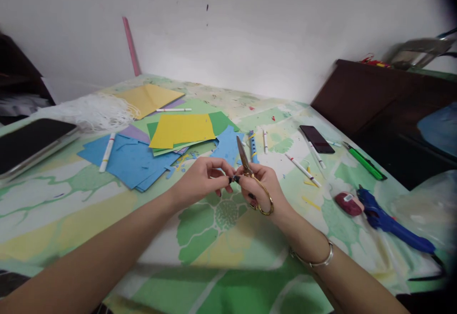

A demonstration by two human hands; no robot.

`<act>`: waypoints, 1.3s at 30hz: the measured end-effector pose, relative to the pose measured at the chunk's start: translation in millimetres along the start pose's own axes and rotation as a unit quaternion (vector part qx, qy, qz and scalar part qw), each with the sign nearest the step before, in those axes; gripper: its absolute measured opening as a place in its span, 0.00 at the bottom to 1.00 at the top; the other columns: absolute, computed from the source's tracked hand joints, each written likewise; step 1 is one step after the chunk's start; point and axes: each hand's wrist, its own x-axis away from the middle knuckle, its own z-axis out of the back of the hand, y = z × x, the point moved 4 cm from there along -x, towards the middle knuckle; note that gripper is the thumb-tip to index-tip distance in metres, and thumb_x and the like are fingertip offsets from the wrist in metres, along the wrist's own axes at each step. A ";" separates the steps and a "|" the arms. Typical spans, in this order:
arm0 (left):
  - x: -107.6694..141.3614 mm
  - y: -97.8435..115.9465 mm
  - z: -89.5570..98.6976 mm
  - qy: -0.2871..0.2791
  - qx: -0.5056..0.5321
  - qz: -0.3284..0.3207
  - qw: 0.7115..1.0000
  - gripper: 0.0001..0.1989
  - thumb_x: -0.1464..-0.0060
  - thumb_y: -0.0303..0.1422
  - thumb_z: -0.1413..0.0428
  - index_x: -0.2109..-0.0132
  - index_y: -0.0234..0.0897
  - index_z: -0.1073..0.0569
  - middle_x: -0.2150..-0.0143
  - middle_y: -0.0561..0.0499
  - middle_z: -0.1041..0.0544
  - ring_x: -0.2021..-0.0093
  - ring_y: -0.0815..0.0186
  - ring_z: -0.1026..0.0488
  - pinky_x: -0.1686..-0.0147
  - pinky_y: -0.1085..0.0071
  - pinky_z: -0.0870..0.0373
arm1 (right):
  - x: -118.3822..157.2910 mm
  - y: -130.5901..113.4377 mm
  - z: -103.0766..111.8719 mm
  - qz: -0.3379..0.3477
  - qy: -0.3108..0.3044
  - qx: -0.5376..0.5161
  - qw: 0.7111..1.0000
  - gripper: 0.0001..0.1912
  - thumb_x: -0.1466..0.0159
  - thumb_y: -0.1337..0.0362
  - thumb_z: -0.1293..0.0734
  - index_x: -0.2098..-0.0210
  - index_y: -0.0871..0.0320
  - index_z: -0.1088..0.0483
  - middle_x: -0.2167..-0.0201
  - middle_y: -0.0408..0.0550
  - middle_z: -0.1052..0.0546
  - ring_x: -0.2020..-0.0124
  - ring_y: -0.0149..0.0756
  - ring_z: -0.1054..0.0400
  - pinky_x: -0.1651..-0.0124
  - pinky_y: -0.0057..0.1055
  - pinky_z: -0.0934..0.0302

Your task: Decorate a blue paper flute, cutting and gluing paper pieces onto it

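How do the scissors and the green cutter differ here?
The scissors are held in the right hand, while the green cutter lies on the tablecloth. The scissors have gold-coloured looped handles; the green cutter has a straight green-and-black body. Both are cutting tools.

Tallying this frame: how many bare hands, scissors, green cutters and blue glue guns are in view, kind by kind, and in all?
Bare hands: 2 (left hand, right hand)
Scissors: 1, in the right hand
Green cutter: 1
Blue glue gun: 1
Total: 5
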 end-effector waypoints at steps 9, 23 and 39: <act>2.2 0.8 -1.8 -0.009 -0.011 -0.039 0.999 0.08 0.49 0.33 0.45 0.66 0.31 0.31 0.76 0.52 0.29 0.75 0.69 0.27 0.80 0.78 0.32 | 2.7 -2.1 -2.7 0.009 0.044 -0.035 0.998 0.08 0.51 0.66 0.31 0.74 0.59 0.36 0.93 0.31 0.40 0.94 0.19 0.53 0.92 0.17 0.57; 1.5 -0.5 -1.7 -0.010 -0.031 -0.081 0.996 0.03 0.48 0.29 0.49 0.67 0.34 0.33 0.73 0.54 0.31 0.75 0.71 0.28 0.80 0.78 0.33 | 3.3 -0.4 -4.9 0.017 0.021 -0.019 0.999 0.11 0.50 0.64 0.29 0.73 0.58 0.36 0.91 0.31 0.39 0.93 0.20 0.52 0.92 0.17 0.55; 12.6 18.7 24.9 -0.096 0.092 -0.045 0.990 0.04 0.55 0.22 0.49 0.74 0.33 0.32 0.82 0.53 0.29 0.82 0.71 0.30 0.84 0.78 0.39 | 19.9 -12.5 7.4 -0.016 -0.253 0.217 0.943 0.16 0.47 0.61 0.31 0.82 0.60 0.40 0.87 0.35 0.46 0.84 0.22 0.54 0.82 0.22 0.60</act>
